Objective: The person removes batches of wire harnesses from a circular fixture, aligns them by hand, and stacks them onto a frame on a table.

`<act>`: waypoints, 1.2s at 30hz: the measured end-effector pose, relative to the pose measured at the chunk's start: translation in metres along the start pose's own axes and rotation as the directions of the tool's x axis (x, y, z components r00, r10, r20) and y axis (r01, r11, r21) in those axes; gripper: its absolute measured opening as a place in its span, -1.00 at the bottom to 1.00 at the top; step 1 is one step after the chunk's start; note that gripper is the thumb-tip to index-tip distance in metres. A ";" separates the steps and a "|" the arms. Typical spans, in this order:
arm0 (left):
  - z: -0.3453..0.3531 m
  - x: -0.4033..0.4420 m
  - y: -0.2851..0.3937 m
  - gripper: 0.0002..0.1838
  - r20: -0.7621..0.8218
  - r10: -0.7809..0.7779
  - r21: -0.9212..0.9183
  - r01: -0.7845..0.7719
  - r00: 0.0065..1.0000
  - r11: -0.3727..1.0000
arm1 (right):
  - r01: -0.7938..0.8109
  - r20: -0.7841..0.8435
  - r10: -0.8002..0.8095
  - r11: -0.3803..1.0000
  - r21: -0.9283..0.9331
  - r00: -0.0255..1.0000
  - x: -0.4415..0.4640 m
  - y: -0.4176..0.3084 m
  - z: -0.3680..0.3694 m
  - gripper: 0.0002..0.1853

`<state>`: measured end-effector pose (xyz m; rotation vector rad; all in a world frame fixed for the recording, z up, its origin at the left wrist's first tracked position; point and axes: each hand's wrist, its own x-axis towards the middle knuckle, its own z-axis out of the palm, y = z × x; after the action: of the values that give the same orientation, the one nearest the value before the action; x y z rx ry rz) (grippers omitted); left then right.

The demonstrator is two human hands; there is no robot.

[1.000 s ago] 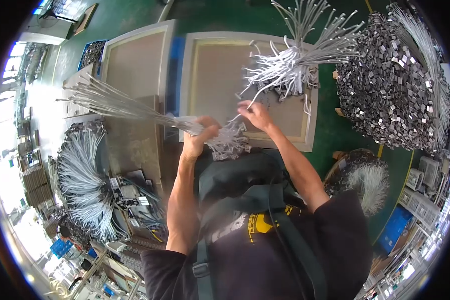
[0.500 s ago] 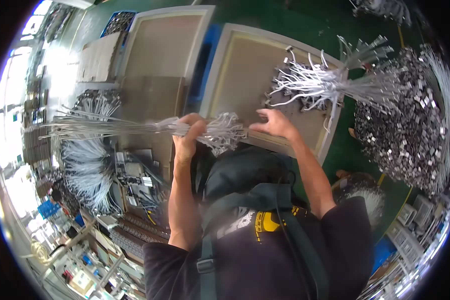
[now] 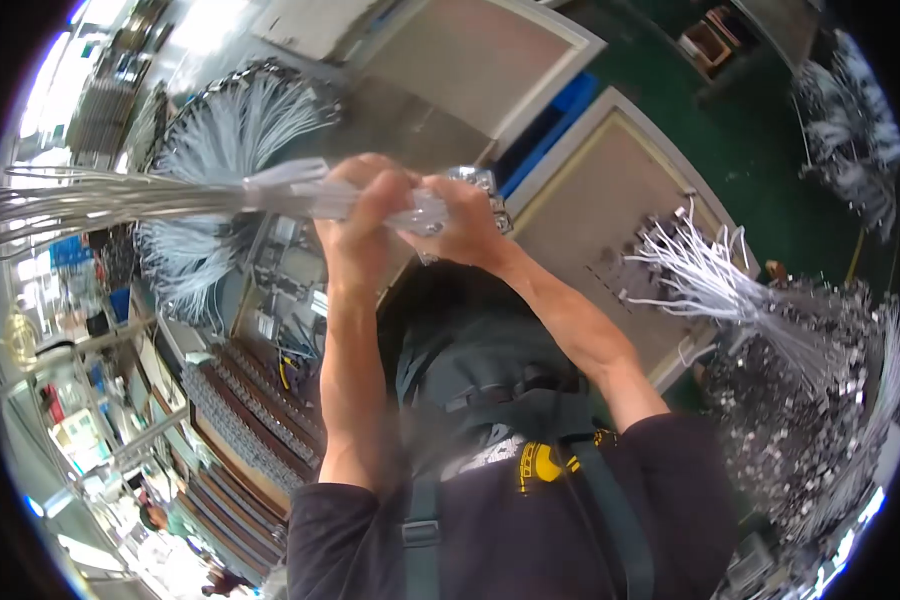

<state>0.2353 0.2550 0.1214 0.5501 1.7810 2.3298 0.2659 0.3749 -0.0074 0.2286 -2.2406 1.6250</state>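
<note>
A long bundle of thin grey-white wires [image 3: 120,195] stretches left from my hands, with a pale wrap around it near the grip. My left hand [image 3: 358,205] is closed round the bundle just right of that wrap. Pressed up beside it, my right hand [image 3: 465,222] is closed on the bundle's clear, shiny end. Small metallic pieces show past the right fingers. Part of the bundle is hidden behind both hands, and motion blurs it.
Several fanned wire bundles [image 3: 235,130] lie at the left. A white-framed board [image 3: 570,215] holds another white wire bundle [image 3: 705,275] at the right, near a heap of metallic pieces [image 3: 780,400]. Another framed board [image 3: 470,70] is farther back, and long racked strips [image 3: 245,410] stand lower left.
My right hand has moved left from open space and closed on the bundle's end beside my left hand. The bundle is higher in view, and the camera has turned.
</note>
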 end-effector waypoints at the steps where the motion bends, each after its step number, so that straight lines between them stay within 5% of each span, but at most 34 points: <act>1: -0.012 0.007 0.006 -0.74 -0.022 0.051 0.054 -0.050 0.998 0.997 | 0.049 -0.005 -0.049 0.998 0.032 0.999 0.016 -0.003 0.011 -0.44; 4: -0.056 0.023 0.004 -0.81 -0.062 0.124 0.130 -0.116 0.990 0.985 | 0.106 0.027 -0.108 0.993 0.058 0.994 0.051 0.009 0.052 -0.37; 7: -0.103 0.026 -0.038 -0.83 -0.356 0.066 0.366 0.074 0.932 0.928 | 0.068 0.065 -0.066 0.997 -0.028 0.996 0.059 0.050 0.107 -0.31; 10: -0.162 0.025 -0.116 -0.82 -0.501 -0.155 0.111 0.241 0.852 0.964 | -0.033 0.193 0.060 0.989 -0.144 0.979 0.049 0.110 0.155 -0.26; 14: -0.177 0.043 -0.120 -0.84 -0.637 -0.251 -0.070 0.269 0.729 0.961 | -0.018 0.067 0.025 0.995 -0.102 0.997 0.060 0.090 0.176 -0.21; 20: -0.195 0.052 -0.075 -0.81 -0.712 -0.451 -0.545 -0.018 0.538 0.839 | 0.002 0.145 0.024 0.985 -0.174 0.989 0.100 0.045 0.184 -0.62; 22: -0.204 0.043 -0.058 -0.76 -0.736 -0.403 -0.504 -0.044 0.545 0.862 | 0.096 0.431 0.003 0.974 -0.207 0.902 0.122 0.039 0.176 -0.67; 26: -0.234 0.003 -0.035 -0.57 -0.682 -0.403 -0.382 0.172 0.610 0.908 | 0.218 0.673 0.098 0.903 -0.370 0.733 0.160 0.013 0.164 -0.69; 28: -0.245 -0.028 -0.034 -0.65 -0.664 -0.286 0.008 0.389 0.691 0.921 | 0.300 0.685 0.049 0.875 -0.381 0.727 0.173 0.017 0.163 -0.74; 30: -0.265 -0.060 -0.030 -0.74 -0.492 0.061 0.676 0.337 0.868 0.656 | 0.440 0.742 0.063 0.771 -0.462 0.668 0.187 0.021 0.162 -0.79; 31: -0.273 -0.064 -0.021 -0.78 -0.358 0.233 0.828 0.192 0.904 0.526 | 0.496 0.772 0.067 0.730 -0.469 0.632 0.195 0.019 0.162 -0.82; 32: -0.283 -0.065 -0.012 -0.71 -0.224 0.362 0.926 0.082 0.905 0.369 | 0.505 0.780 0.064 0.729 -0.463 0.623 0.201 0.018 0.163 -0.82; 34: -0.305 -0.056 0.008 -0.64 -0.174 0.418 0.983 0.182 0.892 0.020 | 0.605 0.835 0.088 0.648 -0.462 0.542 0.211 0.014 0.167 -0.81; 36: -0.347 -0.052 0.002 -0.60 -0.230 0.333 0.954 0.279 0.915 -0.108 | 0.642 0.852 0.079 0.622 -0.449 0.518 0.220 0.005 0.172 -0.79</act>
<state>0.1517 -0.0747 0.0358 0.1031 3.5791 0.3365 0.0286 0.2318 0.0251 1.3209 -3.0297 0.2116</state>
